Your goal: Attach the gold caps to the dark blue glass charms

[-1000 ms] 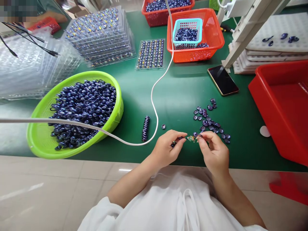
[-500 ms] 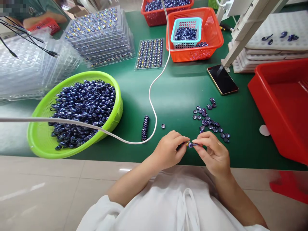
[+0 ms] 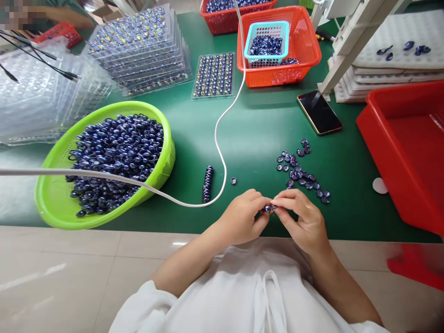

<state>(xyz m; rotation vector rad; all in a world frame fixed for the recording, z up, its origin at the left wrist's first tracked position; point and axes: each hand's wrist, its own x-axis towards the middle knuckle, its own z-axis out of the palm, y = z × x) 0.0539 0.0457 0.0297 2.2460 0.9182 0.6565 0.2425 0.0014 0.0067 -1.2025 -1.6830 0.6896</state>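
Observation:
Between my fingertips is a small shiny dark blue part point(image 3: 267, 208) with a bit of gold on it. My left hand point(image 3: 244, 216) pinches it from the left, and my right hand point(image 3: 301, 217) pinches its other end. The fingertips of both hands nearly meet. Loose dark blue round pieces point(image 3: 300, 175) lie scattered beyond my right hand. To the left stand a tight row of stacked dark pieces point(image 3: 207, 184) and one single piece point(image 3: 233, 181). A green basket point(image 3: 169, 157) full of dark blue parts sits at the left.
A white cable point(image 3: 217, 138) curves across the green table. Behind are stacked clear trays point(image 3: 138, 51), one filled tray point(image 3: 213, 75), an orange basket point(image 3: 305, 41) and a phone point(image 3: 319, 112). A red bin point(image 3: 391, 152) stands at the right.
The small part has turned and shifted slightly left between my fingers, and my right hand has moved a little left with it. The camera view has shifted slightly.

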